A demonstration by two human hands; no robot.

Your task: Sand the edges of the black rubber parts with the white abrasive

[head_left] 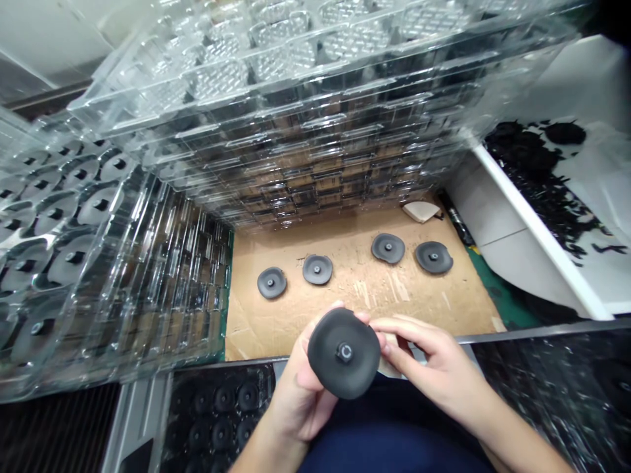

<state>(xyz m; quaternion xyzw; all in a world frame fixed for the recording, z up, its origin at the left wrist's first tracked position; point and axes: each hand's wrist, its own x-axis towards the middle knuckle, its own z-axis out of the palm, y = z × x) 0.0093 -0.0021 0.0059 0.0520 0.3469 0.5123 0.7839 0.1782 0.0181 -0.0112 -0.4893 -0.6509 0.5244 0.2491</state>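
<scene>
My left hand (pixel 308 387) is closed around a black disc (pixel 328 368) with rounded-square edges and a short hollow stem at its centre. The stem side faces up towards me. My right hand (pixel 424 361) is at the disc's right edge, its thumb and index finger pinched together. Between those fingers shows a small cream-coloured piece (pixel 391 351), partly hidden, whose kind I cannot make out. Beyond my hands, several similar discs lie apart on a brown cardboard sheet (pixel 345 302), among them one disc (pixel 271 282) at the left and another (pixel 434 257) at the right.
Tall stacks of clear plastic trays (pixel 315 125) rise behind the cardboard and on the left, where the top tray (pixel 54 213) holds discs. At right, a white bin (pixel 542 230) contains black scraps. A pale wedge-shaped piece (pixel 420 210) lies at the cardboard's back edge.
</scene>
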